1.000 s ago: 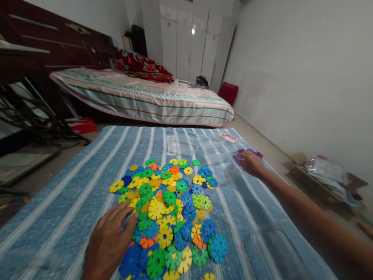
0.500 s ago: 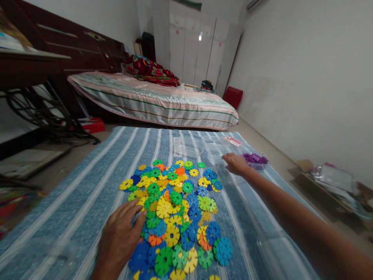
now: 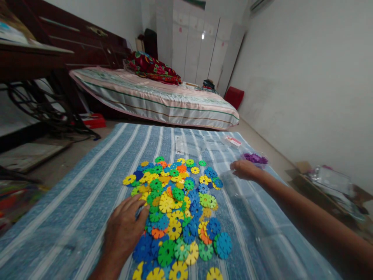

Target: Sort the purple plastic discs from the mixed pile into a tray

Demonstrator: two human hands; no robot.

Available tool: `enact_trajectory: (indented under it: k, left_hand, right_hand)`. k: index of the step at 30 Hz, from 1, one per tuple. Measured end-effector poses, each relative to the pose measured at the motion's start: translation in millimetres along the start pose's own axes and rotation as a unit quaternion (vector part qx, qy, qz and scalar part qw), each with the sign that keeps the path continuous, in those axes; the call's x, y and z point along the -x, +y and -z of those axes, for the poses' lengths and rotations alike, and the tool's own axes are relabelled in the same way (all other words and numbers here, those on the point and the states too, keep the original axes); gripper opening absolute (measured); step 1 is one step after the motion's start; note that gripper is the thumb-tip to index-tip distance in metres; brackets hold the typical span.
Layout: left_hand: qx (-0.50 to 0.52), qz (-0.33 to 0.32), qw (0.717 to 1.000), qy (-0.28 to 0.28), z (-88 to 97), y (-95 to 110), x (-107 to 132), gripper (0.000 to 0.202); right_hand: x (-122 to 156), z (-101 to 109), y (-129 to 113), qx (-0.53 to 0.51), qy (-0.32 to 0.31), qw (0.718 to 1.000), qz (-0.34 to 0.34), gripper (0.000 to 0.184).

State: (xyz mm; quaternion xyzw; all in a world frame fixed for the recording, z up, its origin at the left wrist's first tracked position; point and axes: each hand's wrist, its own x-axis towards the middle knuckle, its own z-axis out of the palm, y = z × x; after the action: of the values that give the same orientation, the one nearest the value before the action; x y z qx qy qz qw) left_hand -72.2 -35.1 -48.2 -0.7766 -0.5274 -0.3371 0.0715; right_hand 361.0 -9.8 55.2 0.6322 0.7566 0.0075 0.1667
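A pile of flower-shaped plastic discs (image 3: 175, 227) in yellow, green, blue and orange lies spread over the striped cloth (image 3: 90, 186). My left hand (image 3: 125, 221) rests at the pile's left edge, its fingers spread and slightly bent, the tips against some discs. On the far right, my right hand (image 3: 244, 170) is closed at the edge of a see-through plastic box (image 3: 233, 186), whose outline is faint. Just beyond that hand stands a clear box of purple discs (image 3: 255, 158).
More clear plastic pieces and a red-and-white label (image 3: 233, 141) lie at the cloth's far end. Behind stands a bed (image 3: 163, 105). An old treadle table (image 3: 32, 62) is on the left, and a cardboard box of odds and ends (image 3: 329, 186) sits on the right.
My right hand has shifted a little right and nearer, and the clear box shows more beneath it. My left hand stays by the pile; the view has tilted slightly.
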Motion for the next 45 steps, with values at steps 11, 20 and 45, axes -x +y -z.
enact_trajectory:
  k: [11, 20, 45]
  left_hand:
    - [0.008, -0.008, 1.000, 0.000, 1.9, 0, -2, 0.036]
    - [0.030, 0.022, 0.999, -0.022, -0.8, 0, -4, 0.033]
    - [0.030, 0.029, 0.999, -0.031, 1.0, 3, -6, 0.029]
  right_hand:
    - [29, 2, -6, -0.002, -0.026, 1.000, 0.001, 0.017]
    - [48, 4, -11, -0.019, -0.014, 1.000, -0.018, 0.026]
    - [169, -50, -35, 0.086, 0.109, 0.988, -0.072, 0.015]
